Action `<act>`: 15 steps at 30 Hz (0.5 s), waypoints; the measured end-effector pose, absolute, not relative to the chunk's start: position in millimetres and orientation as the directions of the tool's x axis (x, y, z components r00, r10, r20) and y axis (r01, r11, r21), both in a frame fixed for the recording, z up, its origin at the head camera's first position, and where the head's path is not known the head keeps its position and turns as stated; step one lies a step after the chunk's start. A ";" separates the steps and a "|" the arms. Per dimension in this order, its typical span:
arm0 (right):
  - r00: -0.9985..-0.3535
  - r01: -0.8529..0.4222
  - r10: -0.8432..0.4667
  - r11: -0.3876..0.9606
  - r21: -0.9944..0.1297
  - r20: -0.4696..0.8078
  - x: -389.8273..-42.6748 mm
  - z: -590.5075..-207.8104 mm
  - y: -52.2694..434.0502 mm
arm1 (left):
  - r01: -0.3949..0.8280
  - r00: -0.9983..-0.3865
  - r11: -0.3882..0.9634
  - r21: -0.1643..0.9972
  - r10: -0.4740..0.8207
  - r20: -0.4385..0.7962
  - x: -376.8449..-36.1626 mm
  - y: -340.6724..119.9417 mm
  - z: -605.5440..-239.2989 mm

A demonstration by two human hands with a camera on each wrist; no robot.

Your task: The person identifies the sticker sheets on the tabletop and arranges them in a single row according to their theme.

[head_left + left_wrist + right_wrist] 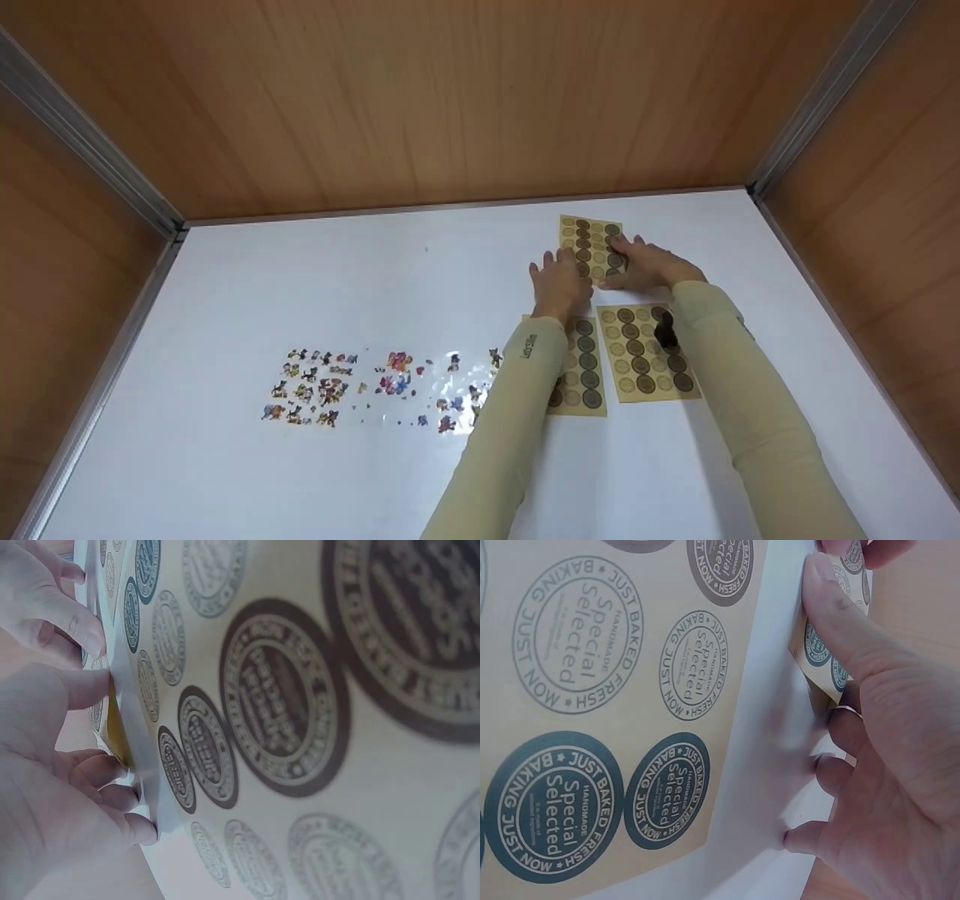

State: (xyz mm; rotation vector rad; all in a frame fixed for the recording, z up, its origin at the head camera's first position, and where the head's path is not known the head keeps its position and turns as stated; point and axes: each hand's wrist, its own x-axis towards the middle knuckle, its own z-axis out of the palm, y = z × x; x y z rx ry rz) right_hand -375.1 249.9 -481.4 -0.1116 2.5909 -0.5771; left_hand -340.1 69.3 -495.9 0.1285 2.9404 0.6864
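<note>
At the back right of the table, both hands are at a kraft-coloured sheet of round stickers (591,244). My left hand (561,283) holds its left side; in the left wrist view the thumb (86,688) lies over the edge and the other fingers reach past it onto the table. On the opposite side, my right hand (651,266) pinches a corner, which lifts off the table in the right wrist view, with the thumb (840,611) on top. Nearer the body lie two similar sticker sheets (636,358), (589,386), the left one partly covered by the left forearm.
Transparent sheets of small colourful cartoon stickers (330,390) lie on the white table (337,285) at the left and middle. A small black object (665,330) overlaps the right-hand kraft sheet beside the right sleeve. Wooden panels (450,105) enclose the table at the back and sides.
</note>
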 end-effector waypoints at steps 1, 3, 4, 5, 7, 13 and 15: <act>-0.883 0.011 -0.181 0.914 -0.405 -0.433 -375.4 -482.1 250.3 | 0.056 -0.988 0.896 0.440 0.112 -0.102 -340.4 69.5 -495.8; -0.886 -0.010 -0.186 0.923 -0.384 -0.424 -375.8 -482.9 250.5 | 0.058 -0.987 0.901 0.431 0.116 -0.109 -340.8 69.7 -495.7; -0.887 -0.006 -0.182 0.924 -0.383 -0.424 -376.0 -483.4 250.6 | 0.055 -0.987 0.898 0.436 0.115 -0.113 -340.8 69.7 -495.7; -0.887 -0.005 -0.180 0.924 -0.382 -0.425 -376.2 -483.9 250.6 | 0.053 -0.986 0.896 0.440 0.116 -0.117 -340.8 69.7 -495.7; -0.889 0.005 -0.172 0.924 -0.383 -0.424 -376.5 -485.2 250.7 | 0.050 -0.985 0.892 0.448 0.117 -0.124 -340.1 69.8 -495.8; -0.892 0.008 -0.171 0.919 -0.394 -0.419 -377.2 -490.0 250.8 | 0.037 -0.985 0.881 0.472 0.112 -0.133 -337.4 69.7 -494.7; -0.894 0.003 -0.181 0.913 -0.408 -0.411 -378.1 -491.0 251.5 | 0.030 -0.984 0.870 0.491 0.111 -0.137 -337.3 70.4 -493.2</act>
